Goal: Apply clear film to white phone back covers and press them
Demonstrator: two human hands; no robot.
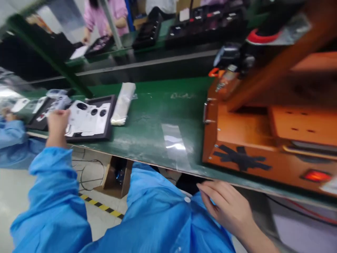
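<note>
My left hand (58,123) reaches over the left part of the bench, at the near left edge of a black tray (106,131). Its fingers look curled together, slightly blurred, and whatever may be between them is hidden. In that tray lie several flat white panels (84,119) with round black openings. My right hand (226,202) hangs over my lap, just below the bench edge, with its fingers loosely stretched out and holding nothing.
A wrapped cream-coloured bundle (123,103) lies right of the tray. Clear tape (173,140) sticks to the green bench (147,140). An orange machine (237,137) with a lit red switch stands at right. Co-workers' arms (12,135) show at left; another person (118,17) works behind.
</note>
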